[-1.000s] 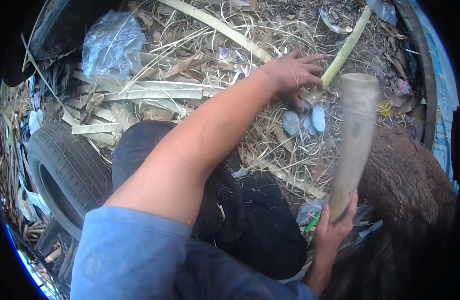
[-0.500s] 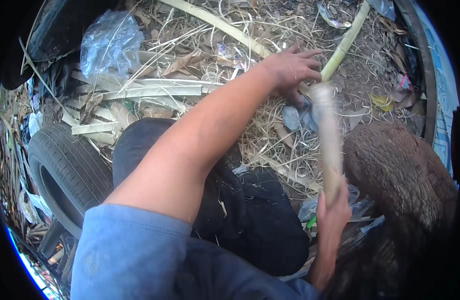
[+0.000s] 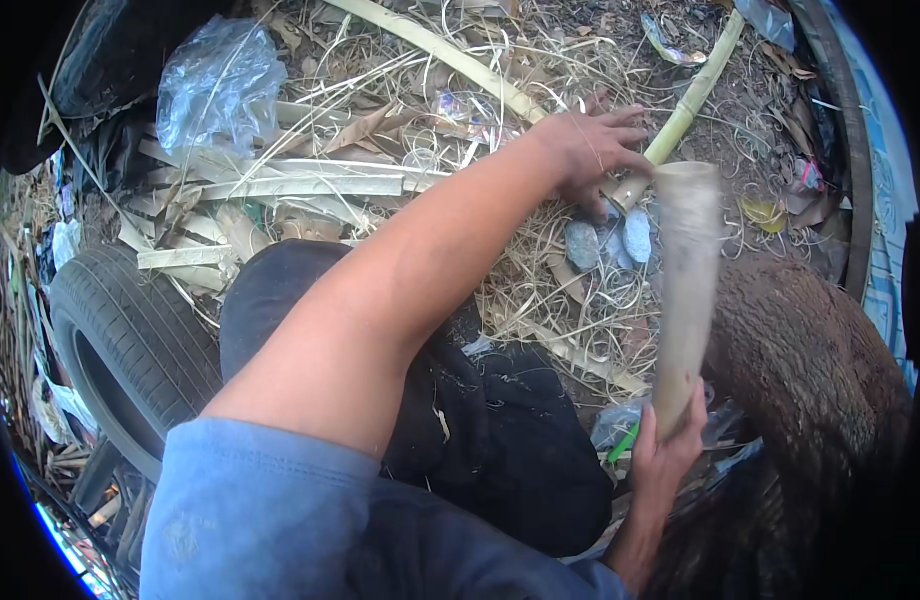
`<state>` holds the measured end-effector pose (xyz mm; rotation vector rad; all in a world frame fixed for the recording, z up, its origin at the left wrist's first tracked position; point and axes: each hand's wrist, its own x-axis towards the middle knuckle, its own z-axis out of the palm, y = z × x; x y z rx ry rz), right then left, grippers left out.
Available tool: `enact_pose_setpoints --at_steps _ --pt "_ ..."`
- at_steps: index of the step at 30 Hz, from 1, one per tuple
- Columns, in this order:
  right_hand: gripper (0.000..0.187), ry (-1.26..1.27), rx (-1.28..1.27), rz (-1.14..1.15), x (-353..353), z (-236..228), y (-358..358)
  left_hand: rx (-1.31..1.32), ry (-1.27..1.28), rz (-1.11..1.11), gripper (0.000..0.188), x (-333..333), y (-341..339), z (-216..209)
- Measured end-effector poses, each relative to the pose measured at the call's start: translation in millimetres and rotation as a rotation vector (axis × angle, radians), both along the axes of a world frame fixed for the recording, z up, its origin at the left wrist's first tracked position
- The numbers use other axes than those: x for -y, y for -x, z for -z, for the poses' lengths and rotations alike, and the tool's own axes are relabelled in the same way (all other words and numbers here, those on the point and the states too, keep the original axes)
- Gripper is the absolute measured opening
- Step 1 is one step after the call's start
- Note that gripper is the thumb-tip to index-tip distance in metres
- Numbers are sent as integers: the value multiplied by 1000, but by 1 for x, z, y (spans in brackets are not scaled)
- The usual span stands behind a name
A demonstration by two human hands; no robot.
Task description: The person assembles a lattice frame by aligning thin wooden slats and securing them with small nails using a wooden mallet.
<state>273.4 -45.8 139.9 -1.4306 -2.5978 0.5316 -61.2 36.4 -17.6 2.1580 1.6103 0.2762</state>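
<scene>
In my right hand (image 3: 668,440) is the lower end of a short, thick wooden stick (image 3: 688,290), its fingers closed round it. The stick stands nearly upright in view, its blunt top close to the split bamboo. My left hand (image 3: 598,148) reaches forward with fingers spread, over the meeting ends of two bamboo lengths. A pale bamboo strip (image 3: 450,55) runs off to the far left, and a greener bamboo pole (image 3: 695,100) to the far right. The palm hides part of their joint, so I cannot tell how firmly it touches them. Grey stones (image 3: 582,243) lie just below.
Curly bamboo shavings (image 3: 550,290) litter the ground. Flat bamboo slats (image 3: 300,185) and a clear plastic bag (image 3: 223,85) lie to the left, by a tyre (image 3: 130,330). A large brown log or root (image 3: 810,350) rises at the right. Blue sheeting (image 3: 885,200) edges the far right.
The stick has shifted right and a little away from the bamboo joint, uncovering another stone. My left hand stays nearly in place, its fingers slightly shifted.
</scene>
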Motion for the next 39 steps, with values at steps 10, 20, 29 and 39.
enact_pose_setpoints --at_steps 10,20,29,39 --pt "62 170 358 35 -9 3 18 148 117 -16 99 -2 5 1" --pt "61 -3 -24 27 5 -2 0 132 109 -11 95 -3 0 -1" --pt "61 58 195 15 5 2 19 128 63 -27 93 -7 6 3" --pt "60 37 187 -24 5 12 -1 111 65 -8 93 0 -3 1"
